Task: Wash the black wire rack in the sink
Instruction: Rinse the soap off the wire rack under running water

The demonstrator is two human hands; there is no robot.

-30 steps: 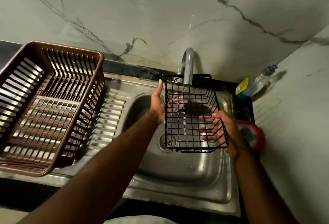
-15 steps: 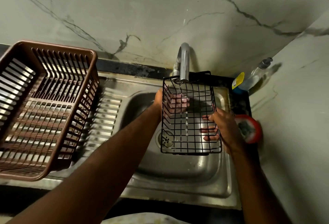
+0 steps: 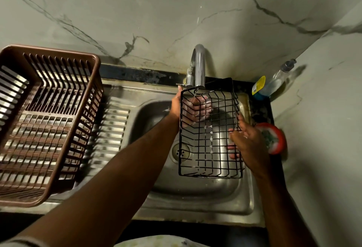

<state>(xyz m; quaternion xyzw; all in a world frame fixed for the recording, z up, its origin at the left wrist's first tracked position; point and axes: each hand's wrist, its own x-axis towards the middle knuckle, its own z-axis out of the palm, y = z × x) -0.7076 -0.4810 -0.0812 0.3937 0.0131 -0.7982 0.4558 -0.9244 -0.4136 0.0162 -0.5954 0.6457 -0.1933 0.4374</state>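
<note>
The black wire rack (image 3: pixel 213 160) hangs over the steel sink (image 3: pixel 195 191), its open side facing me, right under the tap (image 3: pixel 199 66). A thin stream of water falls through its mesh. My left hand (image 3: pixel 188 109) holds the rack's upper left edge, with the fingers showing behind the wires. On the right side wall, my right hand (image 3: pixel 248 142) grips the wires, its fingers poking through into the rack.
A brown plastic dish basket (image 3: pixel 45 121) stands on the ribbed drainboard at the left. At the back right are a clear soap bottle (image 3: pixel 274 82) and a red round container (image 3: pixel 274 139) with a scrubber. Marble walls close in behind and on the right.
The rack has tipped more upright and slid a little closer under the tap. Both hands have kept their hold on its sides.
</note>
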